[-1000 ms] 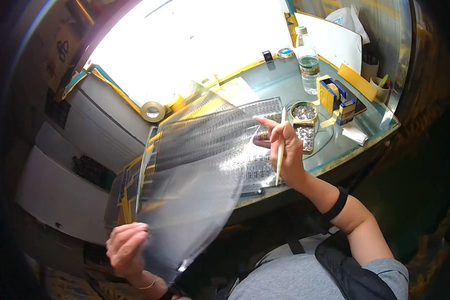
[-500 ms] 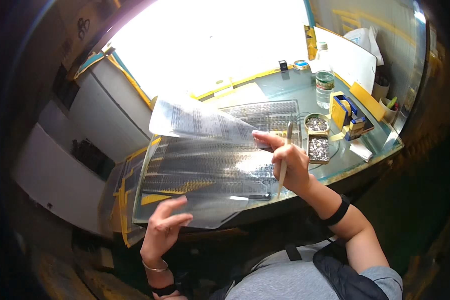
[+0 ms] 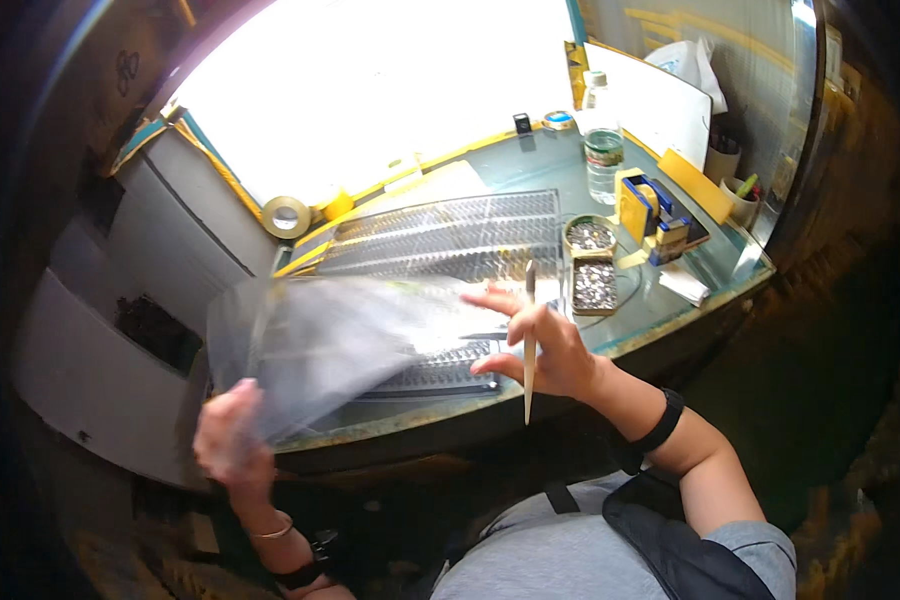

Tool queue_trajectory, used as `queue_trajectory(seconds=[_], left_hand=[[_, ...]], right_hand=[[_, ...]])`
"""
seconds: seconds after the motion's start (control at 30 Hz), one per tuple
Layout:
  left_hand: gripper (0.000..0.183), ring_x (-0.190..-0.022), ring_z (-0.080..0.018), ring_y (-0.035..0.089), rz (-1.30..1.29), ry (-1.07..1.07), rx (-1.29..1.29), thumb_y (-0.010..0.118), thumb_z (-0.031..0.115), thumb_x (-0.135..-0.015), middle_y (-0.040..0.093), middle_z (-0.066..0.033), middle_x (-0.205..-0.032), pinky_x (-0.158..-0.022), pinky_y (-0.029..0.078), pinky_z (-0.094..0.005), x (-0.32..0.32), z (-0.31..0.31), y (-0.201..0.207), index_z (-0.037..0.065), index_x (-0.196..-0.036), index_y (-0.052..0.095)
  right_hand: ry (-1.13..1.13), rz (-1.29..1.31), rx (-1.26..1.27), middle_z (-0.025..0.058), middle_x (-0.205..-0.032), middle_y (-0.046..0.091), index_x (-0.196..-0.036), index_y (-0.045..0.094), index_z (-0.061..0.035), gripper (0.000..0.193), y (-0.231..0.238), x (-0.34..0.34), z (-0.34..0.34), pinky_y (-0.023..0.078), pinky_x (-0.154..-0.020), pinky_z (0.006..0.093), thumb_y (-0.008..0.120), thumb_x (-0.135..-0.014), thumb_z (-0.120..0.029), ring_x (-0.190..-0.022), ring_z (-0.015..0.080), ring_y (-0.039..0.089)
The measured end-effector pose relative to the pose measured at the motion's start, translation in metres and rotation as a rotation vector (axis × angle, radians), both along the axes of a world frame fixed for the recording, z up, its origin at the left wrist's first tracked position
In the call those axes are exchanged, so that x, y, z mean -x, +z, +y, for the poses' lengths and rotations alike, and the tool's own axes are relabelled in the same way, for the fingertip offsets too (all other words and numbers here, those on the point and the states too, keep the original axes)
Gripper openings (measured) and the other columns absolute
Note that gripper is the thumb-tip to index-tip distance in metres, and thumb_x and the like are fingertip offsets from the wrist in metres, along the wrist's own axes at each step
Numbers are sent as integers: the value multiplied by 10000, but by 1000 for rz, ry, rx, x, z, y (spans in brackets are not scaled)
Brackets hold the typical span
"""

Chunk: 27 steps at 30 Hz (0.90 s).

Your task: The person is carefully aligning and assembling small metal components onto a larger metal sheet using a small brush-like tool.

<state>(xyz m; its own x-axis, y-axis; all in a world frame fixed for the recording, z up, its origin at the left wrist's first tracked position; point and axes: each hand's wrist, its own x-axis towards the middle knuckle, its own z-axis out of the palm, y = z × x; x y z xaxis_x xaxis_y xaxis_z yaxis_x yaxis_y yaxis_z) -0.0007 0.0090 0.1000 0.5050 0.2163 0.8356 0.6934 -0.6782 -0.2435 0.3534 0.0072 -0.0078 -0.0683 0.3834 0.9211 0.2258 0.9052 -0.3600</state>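
Note:
My left hand (image 3: 232, 435), blurred by motion, is closed on the near left edge of a clear plastic sheet (image 3: 340, 345). The sheet is lifted, bent and smeared as it hangs over the table's left side. Tucked in my right hand (image 3: 555, 350) is a slim pale stick tool (image 3: 529, 375) with a dark end pointing up. Thumb and forefinger of that hand are apart beside the sheet's right end. Beneath the sheet lies a flat clear panel (image 3: 450, 225) with dark rows of small marks, partly covered.
Right of the panel stand a round dish (image 3: 590, 236) and a square dish (image 3: 595, 285) of small shiny pieces. Beyond them are a water bottle (image 3: 603, 150), a blue tape dispenser (image 3: 655, 205) and a cup (image 3: 740, 200). A tape roll (image 3: 286, 217) sits at the far left.
My left hand has moved left and closed on the sheet. The sheet has swung left and nearer, baring more of the panel. The thumb of my right hand has spread from its forefinger.

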Motion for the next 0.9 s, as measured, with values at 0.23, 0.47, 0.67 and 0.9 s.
queue_trajectory(seconds=[0.23,0.47,0.67,0.9], left_hand=[[152,-843,-163,706,-475,386,-374,633,47,-935,729,-112,-1008,-748,596,-264,67,-4,24,-56,-1007,717],[226,-949,-258,712,-114,291,-285,615,-60,-899,716,-163,-1063,-838,589,-336,-39,4,-23,-48,-1121,654],[396,-962,-249,715,-119,-39,217,592,-99,-864,690,-171,-1141,-751,571,-295,-107,31,-103,17,-1240,640],[289,-948,-307,708,-76,-127,349,602,-83,-835,708,-178,-1055,-830,571,-377,-139,34,-137,-1,-1100,682]], right_hand=[[-468,-118,388,96,-785,579,-1146,586,24,534,-27,-29,-25,496,-778,408,816,-763,-268,-798,293,609],[-560,-481,479,84,-864,592,-1188,537,71,735,-38,-5,-27,395,-1034,452,830,-717,-411,-1086,367,605],[-413,-370,462,127,-816,615,-1016,544,-7,439,-44,-1,-9,461,-875,460,794,-765,-266,-930,369,609],[-519,-65,402,175,-899,683,-883,497,-33,219,-36,-19,-10,519,-683,376,699,-877,-117,-808,292,665]])
